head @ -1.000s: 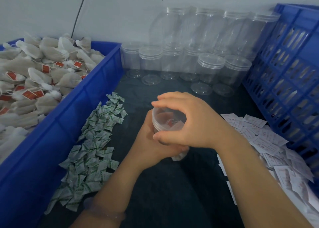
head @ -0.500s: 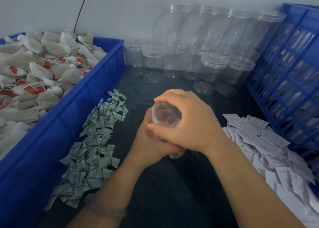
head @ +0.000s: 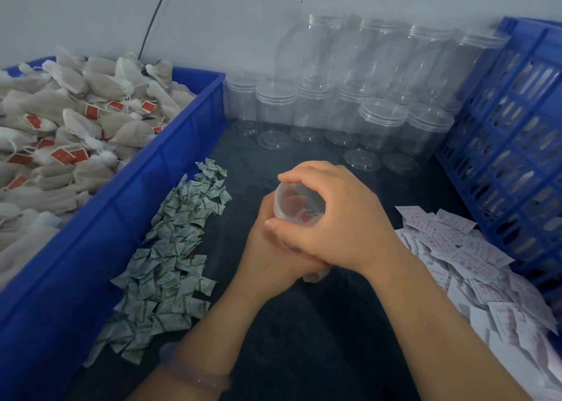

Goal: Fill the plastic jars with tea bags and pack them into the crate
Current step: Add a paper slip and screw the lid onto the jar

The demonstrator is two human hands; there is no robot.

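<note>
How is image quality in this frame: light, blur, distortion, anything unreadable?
Head view: dim, flat light, the table nearly black; wide-angle bending on the crate; back jars blur into the wall; the jar, left hand and right hand are fairly sharp; print on the slips is unreadable.

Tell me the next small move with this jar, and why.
Probably twist the lid tight: the right hand is curled round it, the left hand grips the jar underneath, and red-tagged tea bags already show inside.
</note>
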